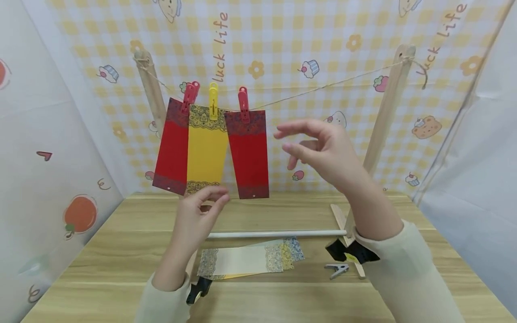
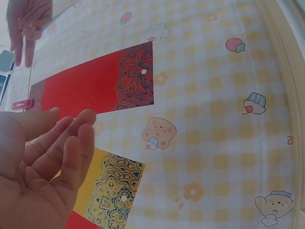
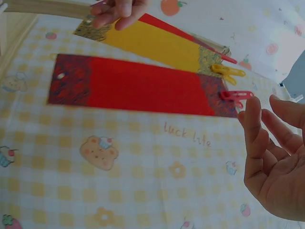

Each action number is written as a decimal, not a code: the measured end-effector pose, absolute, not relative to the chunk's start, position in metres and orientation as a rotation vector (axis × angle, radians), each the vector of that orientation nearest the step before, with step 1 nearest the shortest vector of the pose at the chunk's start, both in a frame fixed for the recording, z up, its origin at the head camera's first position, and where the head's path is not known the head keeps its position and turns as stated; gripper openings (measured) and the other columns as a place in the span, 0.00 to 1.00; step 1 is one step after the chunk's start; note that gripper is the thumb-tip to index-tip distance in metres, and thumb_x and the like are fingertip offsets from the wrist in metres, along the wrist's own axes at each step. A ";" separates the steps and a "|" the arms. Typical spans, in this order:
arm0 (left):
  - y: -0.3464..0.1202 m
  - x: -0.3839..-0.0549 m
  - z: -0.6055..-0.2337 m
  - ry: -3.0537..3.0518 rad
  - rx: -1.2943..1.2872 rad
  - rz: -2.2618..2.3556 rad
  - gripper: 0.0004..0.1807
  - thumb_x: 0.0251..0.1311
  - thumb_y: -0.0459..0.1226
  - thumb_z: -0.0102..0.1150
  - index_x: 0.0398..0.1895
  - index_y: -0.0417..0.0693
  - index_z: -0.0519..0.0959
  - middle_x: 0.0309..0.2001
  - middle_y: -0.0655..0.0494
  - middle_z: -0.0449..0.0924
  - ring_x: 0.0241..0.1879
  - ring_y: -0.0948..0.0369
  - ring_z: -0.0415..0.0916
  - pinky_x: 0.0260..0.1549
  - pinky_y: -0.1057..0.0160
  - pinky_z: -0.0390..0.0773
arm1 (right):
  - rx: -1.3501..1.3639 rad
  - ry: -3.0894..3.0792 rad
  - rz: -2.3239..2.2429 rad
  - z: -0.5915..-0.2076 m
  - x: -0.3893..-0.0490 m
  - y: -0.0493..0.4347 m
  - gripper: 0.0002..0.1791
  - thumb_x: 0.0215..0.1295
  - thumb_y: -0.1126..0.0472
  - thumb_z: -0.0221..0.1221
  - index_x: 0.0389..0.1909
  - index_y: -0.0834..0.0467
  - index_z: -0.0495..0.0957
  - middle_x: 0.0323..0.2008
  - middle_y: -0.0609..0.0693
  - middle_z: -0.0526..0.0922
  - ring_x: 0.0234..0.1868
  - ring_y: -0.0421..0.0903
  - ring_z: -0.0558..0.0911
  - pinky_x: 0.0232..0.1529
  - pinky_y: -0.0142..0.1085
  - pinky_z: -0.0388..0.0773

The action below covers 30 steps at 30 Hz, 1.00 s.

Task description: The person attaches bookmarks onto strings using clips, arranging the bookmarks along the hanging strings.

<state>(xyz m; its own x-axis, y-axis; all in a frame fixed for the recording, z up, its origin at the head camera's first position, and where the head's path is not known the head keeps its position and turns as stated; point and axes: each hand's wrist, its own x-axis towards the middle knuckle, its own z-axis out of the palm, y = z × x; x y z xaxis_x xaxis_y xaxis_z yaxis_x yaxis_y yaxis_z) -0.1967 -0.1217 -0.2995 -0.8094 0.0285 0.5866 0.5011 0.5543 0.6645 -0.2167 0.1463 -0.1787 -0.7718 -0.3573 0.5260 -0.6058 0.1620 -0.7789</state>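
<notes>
Three printed cards hang from a string (image 1: 323, 85) by small plastic clothespins. A red card (image 1: 171, 148) is leftmost, a yellow card (image 1: 207, 152) overlaps beside it, and another red card (image 1: 250, 157) hangs on the right. Red clothespins (image 1: 243, 105) clip the red cards; a yellow clothespin (image 1: 213, 102) clips the yellow one. My left hand (image 1: 198, 215), fingers loosely bent and holding nothing, is in front of the yellow card's lower end. To the right of the right-hand red card, my right hand (image 1: 323, 152) hovers with nothing between thumb and fingers, as the right wrist view also shows.
Wooden posts (image 1: 383, 107) hold the string at both sides. On the wood-grain table lie a white card (image 1: 246, 260) atop other patterned cards, a grey clothespin (image 1: 337, 270) and a white rod (image 1: 274, 234). Black clamps (image 1: 353, 251) are at the post feet. A checked cloth (image 1: 307, 40) hangs behind.
</notes>
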 end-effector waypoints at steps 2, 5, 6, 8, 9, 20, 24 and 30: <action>-0.122 -0.194 -0.301 -2.321 -0.469 -1.176 0.10 0.60 0.32 0.67 0.45 0.42 0.84 0.35 0.53 0.87 0.37 0.60 0.82 0.36 0.69 0.83 | 0.927 -2.260 1.616 -0.191 -0.215 0.154 0.17 0.66 0.68 0.62 0.55 0.63 0.79 0.52 0.51 0.85 0.27 0.46 0.85 0.40 0.31 0.80; -0.122 -0.192 -0.305 -2.408 -0.521 -1.180 0.11 0.61 0.33 0.66 0.47 0.44 0.84 0.37 0.54 0.87 0.39 0.59 0.82 0.38 0.64 0.84 | 0.922 -2.344 1.527 -0.213 -0.212 0.168 0.15 0.67 0.68 0.61 0.54 0.61 0.81 0.50 0.50 0.86 0.33 0.44 0.85 0.40 0.31 0.80; -0.121 -0.192 -0.307 -2.441 -0.536 -1.184 0.11 0.62 0.33 0.66 0.47 0.44 0.84 0.37 0.55 0.87 0.39 0.59 0.82 0.39 0.62 0.84 | 0.927 -2.382 1.492 -0.221 -0.212 0.174 0.15 0.67 0.67 0.61 0.54 0.59 0.81 0.51 0.49 0.86 0.35 0.43 0.84 0.40 0.31 0.80; -0.120 -0.192 -0.310 -2.510 -0.555 -1.184 0.12 0.63 0.34 0.65 0.49 0.46 0.83 0.40 0.56 0.86 0.41 0.59 0.81 0.41 0.60 0.84 | 0.945 -2.455 1.437 -0.239 -0.212 0.185 0.14 0.68 0.66 0.61 0.54 0.57 0.81 0.51 0.50 0.85 0.40 0.41 0.83 0.40 0.32 0.81; -0.119 -0.192 -0.312 -2.543 -0.565 -1.189 0.12 0.63 0.35 0.65 0.50 0.46 0.83 0.41 0.56 0.86 0.42 0.60 0.81 0.41 0.59 0.84 | 0.960 -2.490 1.430 -0.249 -0.212 0.191 0.14 0.68 0.65 0.60 0.54 0.57 0.81 0.53 0.51 0.84 0.41 0.41 0.82 0.42 0.33 0.82; -0.113 -0.201 -0.328 -2.732 -0.685 -1.157 0.18 0.63 0.37 0.64 0.56 0.46 0.80 0.53 0.53 0.84 0.52 0.53 0.78 0.47 0.52 0.80 | 1.016 -2.792 1.336 -0.330 -0.213 0.250 0.15 0.69 0.61 0.61 0.55 0.54 0.80 0.51 0.52 0.85 0.45 0.38 0.81 0.44 0.34 0.78; -0.112 -0.207 -0.340 -2.805 -0.722 -1.101 0.18 0.62 0.38 0.66 0.55 0.45 0.81 0.52 0.52 0.84 0.53 0.49 0.78 0.50 0.48 0.80 | 1.125 -2.850 1.346 -0.346 -0.214 0.259 0.16 0.70 0.62 0.59 0.56 0.58 0.79 0.52 0.58 0.84 0.49 0.37 0.80 0.47 0.35 0.78; -0.110 -0.213 -0.355 -2.881 -0.777 -1.068 0.17 0.61 0.36 0.66 0.53 0.43 0.82 0.49 0.48 0.85 0.51 0.47 0.79 0.52 0.47 0.79 | 1.238 -2.921 1.408 -0.363 -0.216 0.262 0.16 0.70 0.64 0.58 0.56 0.65 0.78 0.54 0.66 0.80 0.52 0.46 0.81 0.51 0.37 0.78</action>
<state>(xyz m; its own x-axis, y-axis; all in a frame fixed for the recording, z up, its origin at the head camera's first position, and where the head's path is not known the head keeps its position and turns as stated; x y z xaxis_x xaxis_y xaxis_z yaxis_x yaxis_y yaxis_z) -0.2133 -0.1104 -0.3550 -0.8793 0.4550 0.1404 0.4366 0.6527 0.6192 -0.2157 0.2625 -0.3629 -0.6987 -0.7154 0.0092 -0.4528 0.4322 -0.7798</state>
